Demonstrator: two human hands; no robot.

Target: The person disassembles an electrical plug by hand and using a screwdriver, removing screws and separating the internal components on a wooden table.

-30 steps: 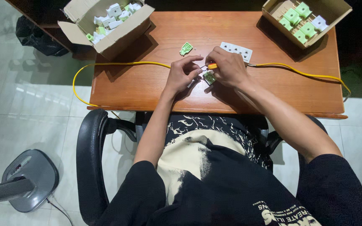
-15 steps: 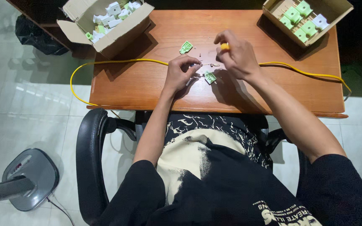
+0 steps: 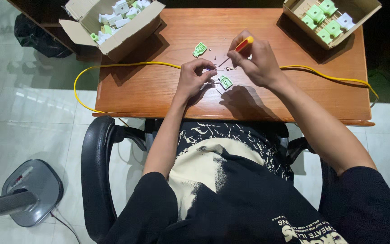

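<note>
Centrally, the right hand (image 3: 257, 62) grips a red-and-yellow-handled screwdriver (image 3: 236, 49), the left hand (image 3: 194, 81) pinches a small part beside a green plastic piece (image 3: 225, 82), while cardboard boxes at 11 (image 3: 113, 27) and 1 (image 3: 330, 20) o'clock hold green and white parts.

Two open brown cardboard boxes, one (image 3: 113, 25) far-left, another (image 3: 335, 20) far-right on the table.

Red-yellow screwdriver (image 3: 236, 50), tip-down over green part (image 3: 225, 82)

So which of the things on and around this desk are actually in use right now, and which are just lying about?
In use: screwdriver in right hand; small part pinched by left hand; green plug piece; yellow cable.
Lying about: second green piece; left cardboard box; right cardboard box; fan base.
</note>
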